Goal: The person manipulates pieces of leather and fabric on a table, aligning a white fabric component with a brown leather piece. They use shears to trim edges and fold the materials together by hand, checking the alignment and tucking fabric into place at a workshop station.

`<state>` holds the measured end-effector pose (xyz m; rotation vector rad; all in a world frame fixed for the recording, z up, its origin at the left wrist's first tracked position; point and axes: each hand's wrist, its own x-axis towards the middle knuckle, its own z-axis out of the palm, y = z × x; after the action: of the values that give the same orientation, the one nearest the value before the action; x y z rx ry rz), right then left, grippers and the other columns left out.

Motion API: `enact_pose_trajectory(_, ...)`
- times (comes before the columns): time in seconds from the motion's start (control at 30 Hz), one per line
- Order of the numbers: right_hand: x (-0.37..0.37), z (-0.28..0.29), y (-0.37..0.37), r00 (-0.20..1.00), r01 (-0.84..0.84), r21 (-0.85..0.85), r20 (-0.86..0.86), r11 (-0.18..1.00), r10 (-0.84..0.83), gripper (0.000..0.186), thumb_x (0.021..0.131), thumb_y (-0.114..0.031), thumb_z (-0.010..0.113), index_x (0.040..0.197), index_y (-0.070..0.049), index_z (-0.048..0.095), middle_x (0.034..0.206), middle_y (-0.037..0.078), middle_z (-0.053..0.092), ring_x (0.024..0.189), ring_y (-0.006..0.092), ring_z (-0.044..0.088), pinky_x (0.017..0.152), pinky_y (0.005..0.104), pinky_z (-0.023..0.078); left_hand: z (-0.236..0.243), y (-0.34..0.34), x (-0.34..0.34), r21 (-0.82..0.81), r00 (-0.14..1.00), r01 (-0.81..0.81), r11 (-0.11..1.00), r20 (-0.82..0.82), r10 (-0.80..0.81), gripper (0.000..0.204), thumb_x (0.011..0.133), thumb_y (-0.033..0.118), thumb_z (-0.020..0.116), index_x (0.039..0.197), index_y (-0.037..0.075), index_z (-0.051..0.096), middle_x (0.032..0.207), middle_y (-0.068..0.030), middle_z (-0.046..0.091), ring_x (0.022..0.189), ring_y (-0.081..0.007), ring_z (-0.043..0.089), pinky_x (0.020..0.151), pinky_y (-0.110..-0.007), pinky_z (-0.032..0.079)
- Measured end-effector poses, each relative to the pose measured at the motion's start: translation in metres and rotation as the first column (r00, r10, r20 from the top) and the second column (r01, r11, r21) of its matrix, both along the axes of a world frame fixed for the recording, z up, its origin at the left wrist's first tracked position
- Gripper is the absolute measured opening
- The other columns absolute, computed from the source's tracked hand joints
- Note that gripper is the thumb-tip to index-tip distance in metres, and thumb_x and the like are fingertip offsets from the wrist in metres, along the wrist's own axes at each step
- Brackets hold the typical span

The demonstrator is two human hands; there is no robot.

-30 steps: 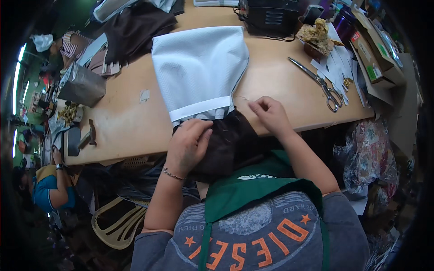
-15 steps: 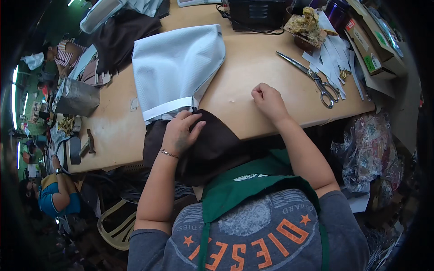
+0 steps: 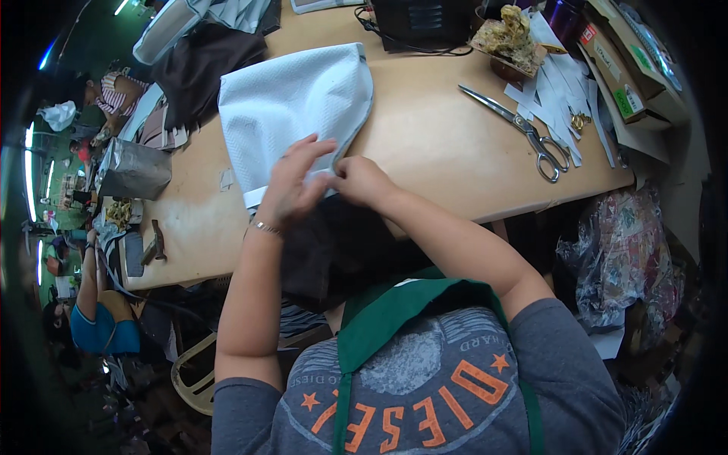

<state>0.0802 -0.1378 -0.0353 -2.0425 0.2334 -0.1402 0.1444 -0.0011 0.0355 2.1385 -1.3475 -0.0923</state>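
A pale, textured, padded fabric piece point(image 3: 292, 98) lies on the table, with a white strip point(image 3: 255, 197) along its near edge. Dark brown cloth point(image 3: 326, 243) hangs from that edge over the table front into my lap. My left hand point(image 3: 292, 186) is over the strip, its fingers spread and the thumb apart; it hides much of the strip. Beside it, my right hand point(image 3: 364, 180) has its fingers pinched together at the near right corner of the pale piece, where the edge meets the brown cloth. The fingertips are partly hidden.
Large scissors point(image 3: 523, 125) lie at the right, beside white offcuts point(image 3: 557, 83) and a cardboard box point(image 3: 629, 76). A bowl of yellowish material point(image 3: 506, 45) stands behind. More brown cloth point(image 3: 205, 72) and a metal container point(image 3: 136, 168) are at the left. Co-workers sit further left.
My right hand has come left from the bare tabletop to the corner of the pale piece. My left hand has lifted slightly and moved forward, its fingers spreading.
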Motion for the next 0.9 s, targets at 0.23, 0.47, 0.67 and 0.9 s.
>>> enact_pose_trajectory(0.23,-0.052,-0.007,-0.082,0.944,0.289,0.157,-0.212,0.944,-0.254,0.017,0.080,-0.016,0.061,0.079,0.000,0.061,0.070,0.011,0.061,0.065,0.0183,0.057,0.058,0.0322,0.046,-0.033,-0.019,0.016,0.407,0.966,-0.222,0.886,0.217,0.142,0.034,0.079,0.044,0.061,0.091,0.013,0.066,0.118,0.0015,0.058,0.119,-0.0234,0.045,0.096,-0.070,0.019)
enact_pose_trajectory(0.47,-0.087,0.002,-0.075,0.981,0.190,0.697,-0.163,0.691,-0.105,0.036,0.077,0.005,0.063,0.111,0.006,0.050,0.087,0.011,0.065,0.073,0.0167,0.063,0.063,0.0278,0.052,-0.033,-0.034,-0.004,0.018,0.915,-0.278,0.960,0.310,0.259,0.023,0.081,0.027,0.062,0.073,0.006,0.062,0.092,-0.0045,0.062,0.093,-0.0241,0.056,0.085,-0.055,0.038)
enact_pose_trajectory(0.67,-0.087,-0.008,-0.062,0.978,0.201,0.843,-0.200,0.498,-0.055,0.028,0.077,0.003,0.066,0.102,0.002,0.054,0.086,0.009,0.064,0.075,0.0135,0.062,0.067,0.0258,0.052,-0.016,-0.043,-0.102,-0.008,0.944,-0.138,0.990,-0.303,0.129,0.039,0.082,0.035,0.066,0.069,0.000,0.053,0.066,-0.0154,0.054,0.061,-0.0279,0.055,0.058,-0.035,0.043)
enact_pose_trajectory(0.9,-0.080,-0.013,-0.025,0.980,0.186,0.815,-0.193,0.549,-0.046,0.009,0.083,-0.010,0.067,0.085,-0.007,0.058,0.076,-0.002,0.057,0.067,0.0070,0.051,0.062,0.0217,0.043,-0.058,-0.022,-0.115,0.068,0.686,-0.239,0.969,-0.694,0.218,0.034,0.083,0.029,0.065,0.071,-0.002,0.057,0.060,-0.0126,0.056,0.054,-0.0151,0.053,0.052,-0.030,0.043)
